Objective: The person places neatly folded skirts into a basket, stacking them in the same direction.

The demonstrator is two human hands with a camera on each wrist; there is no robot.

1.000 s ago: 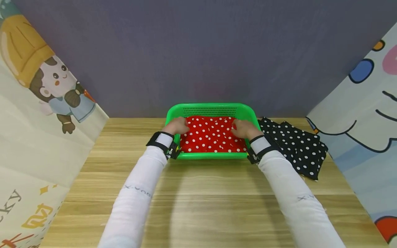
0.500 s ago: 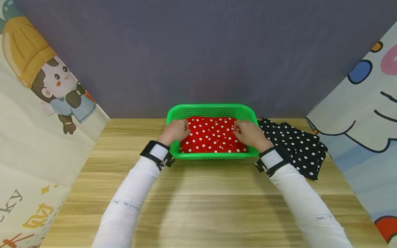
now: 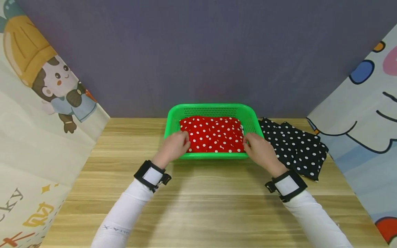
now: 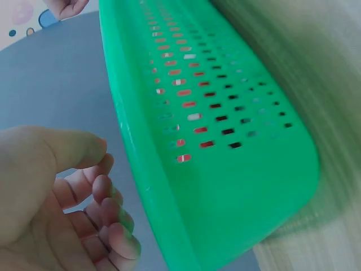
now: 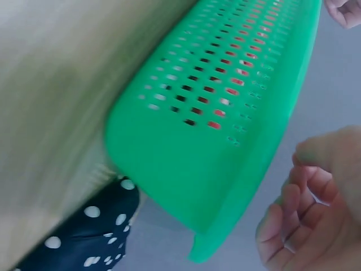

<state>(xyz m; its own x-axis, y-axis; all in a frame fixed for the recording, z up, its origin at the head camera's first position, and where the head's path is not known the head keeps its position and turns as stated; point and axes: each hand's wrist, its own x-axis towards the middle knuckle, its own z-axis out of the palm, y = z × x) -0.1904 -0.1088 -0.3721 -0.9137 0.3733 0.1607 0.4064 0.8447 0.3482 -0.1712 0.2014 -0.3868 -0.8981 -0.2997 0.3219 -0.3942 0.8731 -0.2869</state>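
Observation:
Folded red cloth with white dots (image 3: 214,136) lies inside a green plastic basket (image 3: 214,156) at the table's far edge. My left hand (image 3: 173,146) is over the basket's front left corner, fingers loosely curled around nothing. At the front right corner, my right hand (image 3: 260,151) is likewise loosely curled and holds nothing. Both wrist views show a gap between the fingers and the basket rim; the left wrist view has the basket's slotted wall (image 4: 225,169) beside the left hand. Through the slots, bits of red cloth show in the right wrist view, next to the right hand (image 5: 316,197).
Black cloths with white dots (image 3: 297,148) lie overlapping on the wooden table (image 3: 211,206), to the right of the basket. A dark grey panel (image 3: 198,55) rises behind the table. Printed cartoon sheets stand at the left (image 3: 37,144) and right (image 3: 366,137).
Both hands have left the red cloth and drawn back toward me, out over the basket's front corners. The cloth's side edges are now uncovered. Basket and black cloths stay in place.

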